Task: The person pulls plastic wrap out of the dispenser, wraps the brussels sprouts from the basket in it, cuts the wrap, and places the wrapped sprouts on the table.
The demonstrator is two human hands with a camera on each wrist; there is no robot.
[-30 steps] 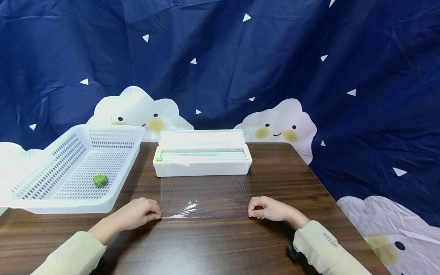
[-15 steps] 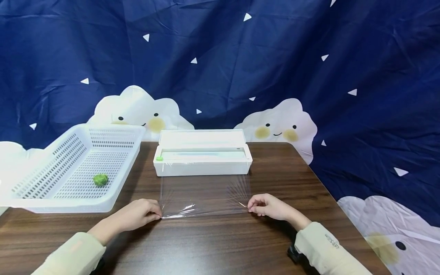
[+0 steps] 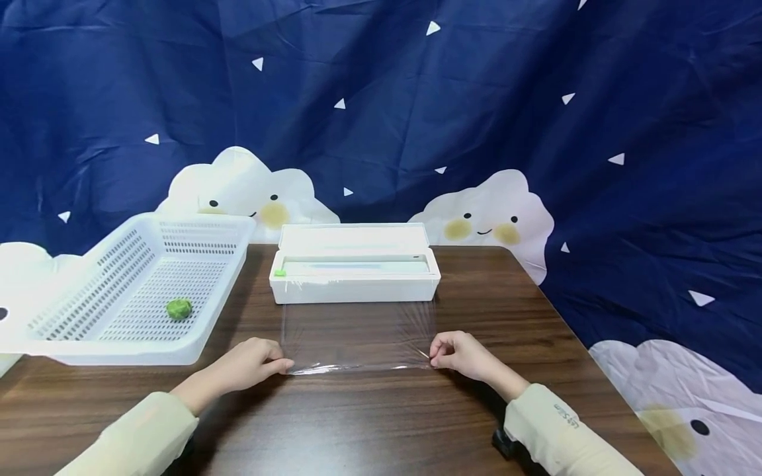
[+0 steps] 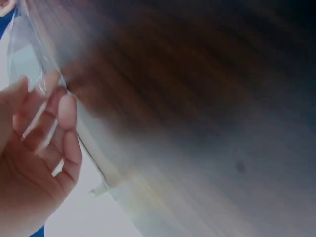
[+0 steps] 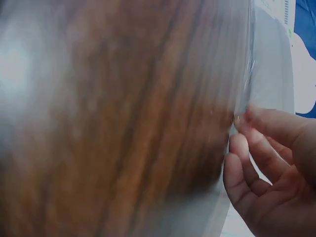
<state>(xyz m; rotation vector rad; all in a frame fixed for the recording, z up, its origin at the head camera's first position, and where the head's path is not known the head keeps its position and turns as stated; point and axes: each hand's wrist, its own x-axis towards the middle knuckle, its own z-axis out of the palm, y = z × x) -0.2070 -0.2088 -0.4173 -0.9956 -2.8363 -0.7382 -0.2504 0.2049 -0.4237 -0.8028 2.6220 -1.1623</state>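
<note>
A sheet of clear plastic wrap (image 3: pixel 357 337) stretches toward me over the table from a white wrap dispenser (image 3: pixel 356 291), whose lid stands raised. My right hand (image 3: pixel 463 355) pinches the sheet's near right corner between thumb and fingertips, the other fingers curled in the right wrist view. At the near left corner is my left hand (image 3: pixel 249 363), its thumb reaching over the film's edge. The left wrist view shows this hand (image 4: pixel 32 170) with loosely bent fingers and a gap between thumb and forefinger, the film right at its fingertips.
A white perforated basket (image 3: pixel 139 352) stands at the left, with a small green leafy-looking ball (image 3: pixel 179 309) in it. On the dispenser's left end sits a green slider (image 3: pixel 280 272). Behind the brown wooden table (image 3: pixel 333 430) hangs a blue curtain (image 3: pixel 381 119) with clouds.
My left hand has loosened its pinch and shifted slightly right, its thumb now extended over the film. The right hand has turned slightly and keeps hold of its corner.
</note>
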